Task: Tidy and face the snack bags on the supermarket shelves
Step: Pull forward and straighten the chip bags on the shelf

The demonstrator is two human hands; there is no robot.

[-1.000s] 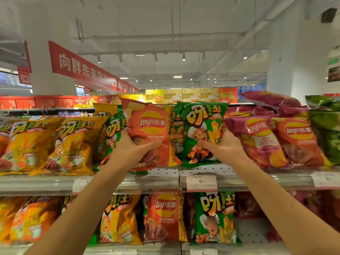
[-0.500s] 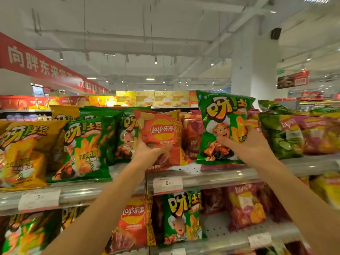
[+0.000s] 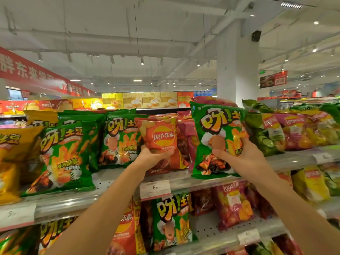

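Both forearms were bare from the frame's lower edge to the wrists, no sleeve showing. The left hand and right hand wore no gloves, rings or watch.

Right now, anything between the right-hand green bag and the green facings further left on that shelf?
Yes. The orange Lay's bag, held by the left hand, sits between the right hand's green bag and the green row.
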